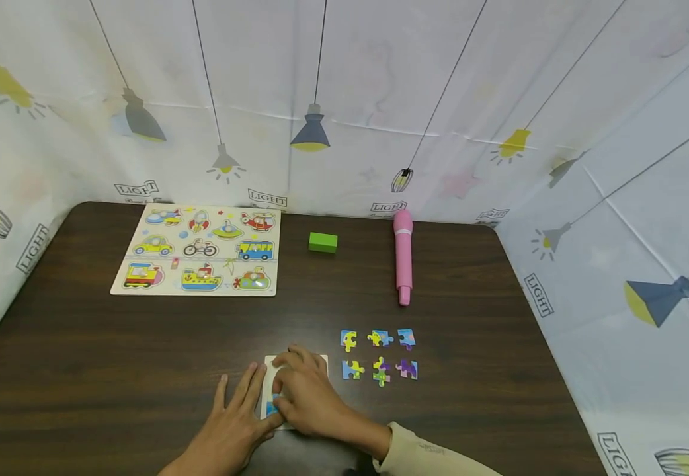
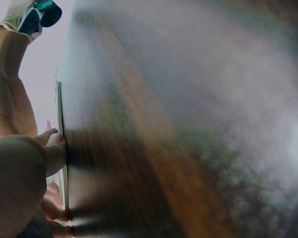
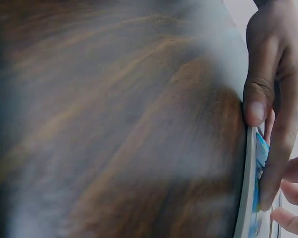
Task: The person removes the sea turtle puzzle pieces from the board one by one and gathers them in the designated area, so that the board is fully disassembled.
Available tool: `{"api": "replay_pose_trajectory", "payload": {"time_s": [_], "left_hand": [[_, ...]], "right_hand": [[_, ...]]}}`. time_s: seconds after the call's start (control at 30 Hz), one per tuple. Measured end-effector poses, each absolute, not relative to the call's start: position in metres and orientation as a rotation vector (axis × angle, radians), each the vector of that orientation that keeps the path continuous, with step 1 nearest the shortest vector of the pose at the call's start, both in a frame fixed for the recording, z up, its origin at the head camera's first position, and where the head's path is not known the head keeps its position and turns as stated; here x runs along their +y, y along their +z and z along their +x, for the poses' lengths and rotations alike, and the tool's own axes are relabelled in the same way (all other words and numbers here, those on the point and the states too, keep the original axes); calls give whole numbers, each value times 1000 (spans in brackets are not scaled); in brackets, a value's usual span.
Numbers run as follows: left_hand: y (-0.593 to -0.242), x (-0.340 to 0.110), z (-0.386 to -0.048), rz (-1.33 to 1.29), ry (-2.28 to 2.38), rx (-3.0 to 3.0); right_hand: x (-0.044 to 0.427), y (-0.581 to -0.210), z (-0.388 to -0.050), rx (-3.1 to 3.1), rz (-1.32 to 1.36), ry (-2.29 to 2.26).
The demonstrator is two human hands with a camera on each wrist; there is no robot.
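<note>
A small white puzzle board (image 1: 324, 359) lies near the table's front edge, with a blue piece (image 1: 272, 405) showing at its lower left. My left hand (image 1: 228, 423) lies along the board's left side, fingers extended, the thumb at the near edge. In the left wrist view that thumb (image 2: 56, 151) touches the rim. Over the board bends my right hand (image 1: 309, 396), its fingertips down by the blue piece; what lies under them is hidden. In the right wrist view blue puzzle pieces (image 3: 260, 148) show along the board. Several loose jigsaw pieces (image 1: 381, 338) lie in two rows to the right.
At the back left lies a larger vehicle puzzle board (image 1: 202, 271). A green block (image 1: 323, 242) and a pink pen-shaped device (image 1: 403, 258) are at the back of the dark wooden table (image 1: 112, 370). A white lamp-print curtain (image 1: 356, 73) hangs behind.
</note>
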State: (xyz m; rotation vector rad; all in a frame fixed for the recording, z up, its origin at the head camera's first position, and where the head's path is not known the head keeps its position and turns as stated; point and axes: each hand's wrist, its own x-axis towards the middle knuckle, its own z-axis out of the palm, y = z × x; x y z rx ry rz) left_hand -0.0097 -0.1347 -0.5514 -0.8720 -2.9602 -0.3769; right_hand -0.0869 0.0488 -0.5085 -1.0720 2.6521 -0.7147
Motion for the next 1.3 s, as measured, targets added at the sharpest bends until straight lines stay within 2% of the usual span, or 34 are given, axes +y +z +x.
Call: {"api": "replay_pose_trajectory", "payload": {"time_s": [0.3,0.5,0.67,0.83,1.17,1.3], "left_hand": [[-556,-134,-8,-856,-352,-2958],[-558,-132,-7,-819,-396,-3010],[-556,-132,-7,-802,-401,-3022],[-554,-131,-7,-786,-422,-3036],[-551,-131,-9,-765,-506,-3047],[-552,-130,-9,-776,-498,-3028]], "right_hand": [[55,-500,-102,2441,-748,-1167],[97,-480,-116,2403,-661,-1355],[140,-476,-120,2399,-683,-1223],[162,-483,-108,2437,-763,-1017],[156,-503,-91,2822,-837,-713],[150,-504,-86,2927,-1027,-514]]}}
